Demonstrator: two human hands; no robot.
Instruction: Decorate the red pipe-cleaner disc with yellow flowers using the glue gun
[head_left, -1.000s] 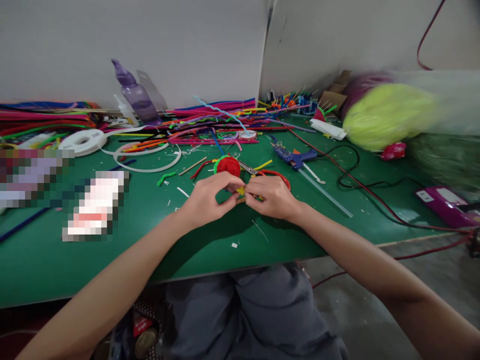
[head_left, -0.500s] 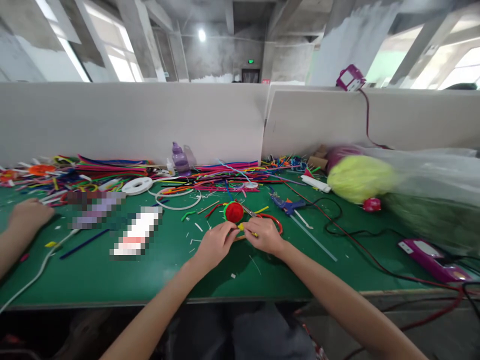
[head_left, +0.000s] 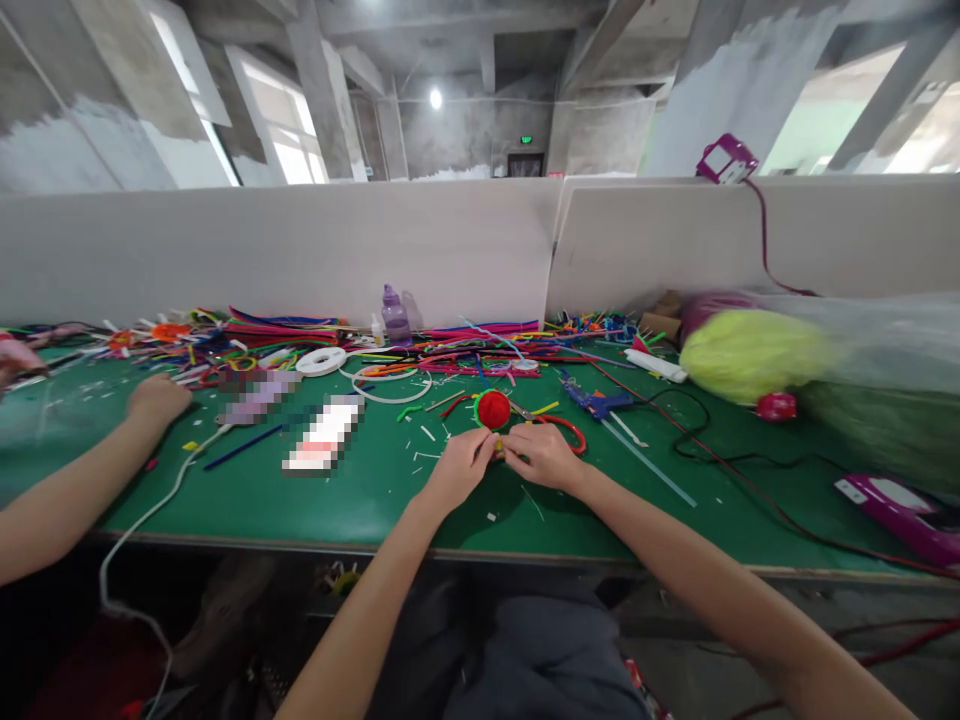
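My left hand (head_left: pixel 459 467) and my right hand (head_left: pixel 546 458) meet just above the near middle of the table, fingertips almost touching. Pinched between both sets of fingers is a small yellow pipe cleaner piece (head_left: pixel 499 447), mostly covered by them. Right behind my fingertips lies a red fuzzy disc (head_left: pixel 493 410) with a green rim. A pair of scissors with red handles (head_left: pixel 577 433) rests beside it, partly behind my right hand. A blue glue gun (head_left: pixel 596 403) with a clear glue stick (head_left: pixel 649 463) lies farther right.
Piles of coloured pipe cleaners (head_left: pixel 480 345) line the partition, near a purple bottle (head_left: pixel 395 318) and a white tape roll (head_left: pixel 321 361). A blurred-out phone-like object (head_left: pixel 324 435) lies left. Another person's arm (head_left: pixel 82 480) reaches in. Cables, bags and a purple power strip (head_left: pixel 900 515) occupy the right.
The whole view has shifted, so things appear farther right. My fingers have closed in more over the yellow piece, which shows less. More of the person at left is visible.
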